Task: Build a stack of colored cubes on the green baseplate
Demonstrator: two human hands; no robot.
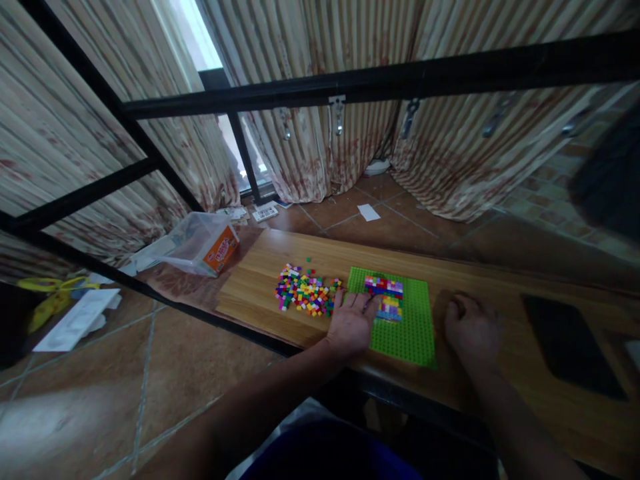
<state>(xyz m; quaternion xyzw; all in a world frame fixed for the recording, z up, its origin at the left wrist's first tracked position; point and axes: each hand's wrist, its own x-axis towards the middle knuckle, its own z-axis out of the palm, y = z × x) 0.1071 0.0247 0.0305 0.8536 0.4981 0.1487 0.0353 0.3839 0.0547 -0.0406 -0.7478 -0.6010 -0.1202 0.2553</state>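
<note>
My left hand (351,325) lies over the left edge of a green studded baseplate (413,333), palm down with its fingers stretched out and apart. Its fingertips reach toward the rows of small colored bricks (384,285) fixed on the plate. A second patch of yellow, pink and blue bricks (390,309) sits just below those rows, partly behind my fingers. Loose small bricks (307,290) in many colors are heaped left of that hand. To the right of the plate, my right hand (473,328) rests on the wood with curled fingers; whatever they hold, if anything, is hidden.
The wooden board (250,283) carries everything, with a dark flat rectangle (573,343) at the right. A clear plastic container (197,243) with an orange label stands past the left end. Black metal bars (320,90) cross in front of striped curtains (310,153).
</note>
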